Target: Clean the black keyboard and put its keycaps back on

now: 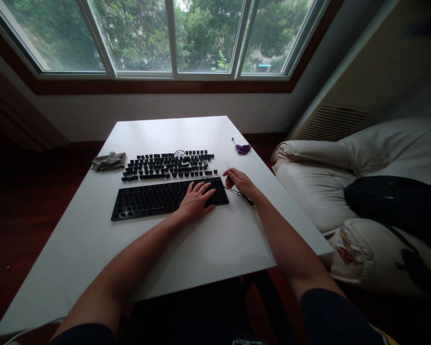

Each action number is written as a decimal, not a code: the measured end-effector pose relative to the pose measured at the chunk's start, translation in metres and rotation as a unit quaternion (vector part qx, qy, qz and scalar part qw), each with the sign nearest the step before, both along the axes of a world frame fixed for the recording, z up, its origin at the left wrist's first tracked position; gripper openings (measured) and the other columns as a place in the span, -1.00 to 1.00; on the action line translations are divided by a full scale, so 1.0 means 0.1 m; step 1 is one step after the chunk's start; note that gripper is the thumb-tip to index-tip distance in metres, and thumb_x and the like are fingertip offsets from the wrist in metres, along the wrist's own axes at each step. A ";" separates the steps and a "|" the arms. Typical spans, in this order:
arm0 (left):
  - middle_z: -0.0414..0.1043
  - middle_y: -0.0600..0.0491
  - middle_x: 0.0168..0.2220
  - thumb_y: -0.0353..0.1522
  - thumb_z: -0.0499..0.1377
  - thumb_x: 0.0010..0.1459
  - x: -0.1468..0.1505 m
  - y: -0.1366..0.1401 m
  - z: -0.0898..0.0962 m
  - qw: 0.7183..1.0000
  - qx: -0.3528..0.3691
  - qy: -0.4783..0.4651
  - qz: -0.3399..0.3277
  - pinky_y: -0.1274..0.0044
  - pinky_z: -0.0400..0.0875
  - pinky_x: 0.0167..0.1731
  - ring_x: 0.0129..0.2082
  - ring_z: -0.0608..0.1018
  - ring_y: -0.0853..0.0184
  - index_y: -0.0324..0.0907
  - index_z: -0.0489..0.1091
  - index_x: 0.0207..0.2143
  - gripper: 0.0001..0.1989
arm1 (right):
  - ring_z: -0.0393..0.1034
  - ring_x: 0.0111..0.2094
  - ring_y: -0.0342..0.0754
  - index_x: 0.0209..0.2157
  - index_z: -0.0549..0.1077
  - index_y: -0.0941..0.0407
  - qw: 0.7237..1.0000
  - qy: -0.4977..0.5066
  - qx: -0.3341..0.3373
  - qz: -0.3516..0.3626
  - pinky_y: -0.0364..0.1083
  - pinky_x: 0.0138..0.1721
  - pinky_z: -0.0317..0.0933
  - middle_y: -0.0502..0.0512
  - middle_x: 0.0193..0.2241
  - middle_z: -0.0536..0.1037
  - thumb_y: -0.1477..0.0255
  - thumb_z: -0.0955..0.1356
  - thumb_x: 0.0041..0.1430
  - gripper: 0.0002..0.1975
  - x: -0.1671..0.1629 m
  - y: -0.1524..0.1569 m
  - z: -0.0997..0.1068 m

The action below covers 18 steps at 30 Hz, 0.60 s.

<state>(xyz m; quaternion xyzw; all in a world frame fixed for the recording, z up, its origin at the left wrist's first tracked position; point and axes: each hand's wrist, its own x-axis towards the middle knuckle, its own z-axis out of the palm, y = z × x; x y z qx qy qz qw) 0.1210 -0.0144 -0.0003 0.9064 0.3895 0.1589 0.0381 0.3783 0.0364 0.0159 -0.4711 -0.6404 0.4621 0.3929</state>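
A black keyboard (151, 199) lies on the white table, its keycaps off over most of its surface. My left hand (197, 199) rests flat on its right part with the fingers spread. Just off the keyboard's right end, my right hand (239, 181) is closed around a small tool with thin wire prongs (227, 165) pointing up, which looks like a wire keycap puller. A thin black cable (237, 192) runs beneath that hand. Behind the keyboard, the loose black keycaps (158, 165) are laid out in rows.
A grey cloth (108, 162) lies left of the keycaps. Toward the table's right edge is a crumpled purple cloth (243, 149) with a small thin stick (233, 140) beside it. A cream sofa (309, 191) with a black bag (388, 201) stands at the right.
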 end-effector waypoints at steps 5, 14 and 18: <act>0.13 -0.04 0.40 -0.04 0.19 0.25 0.01 0.00 0.01 1.000 -0.002 0.007 0.008 0.03 -0.14 0.39 0.39 0.15 -0.01 0.02 0.24 0.33 -0.36 | 0.35 -0.62 -0.17 0.18 0.34 0.01 0.999 -0.027 0.024 -0.013 -0.17 -0.57 0.25 -0.02 -0.41 0.62 0.13 0.38 0.23 -0.46 0.06 -0.05 0.11; 0.13 -0.05 0.40 -0.04 0.18 0.26 0.00 0.00 0.02 1.000 -0.004 0.009 0.005 0.03 -0.14 0.39 0.39 0.14 -0.01 0.01 0.23 0.33 -0.36 | 0.59 -0.12 0.09 -0.02 0.45 0.04 0.982 0.183 -0.044 -0.001 -0.01 -0.25 0.48 0.19 0.01 0.61 0.18 0.37 0.26 -0.67 0.00 -0.14 0.30; 0.12 -0.06 0.40 -0.05 0.18 0.26 0.00 0.00 0.02 1.000 -0.005 0.007 0.002 0.03 -0.15 0.39 0.39 0.14 -0.01 0.00 0.23 0.33 -0.36 | 0.55 0.00 0.13 0.01 0.44 0.01 0.978 0.196 -0.057 0.032 0.03 -0.15 0.47 0.20 0.10 0.55 0.15 0.43 0.22 -0.61 0.00 -0.18 0.35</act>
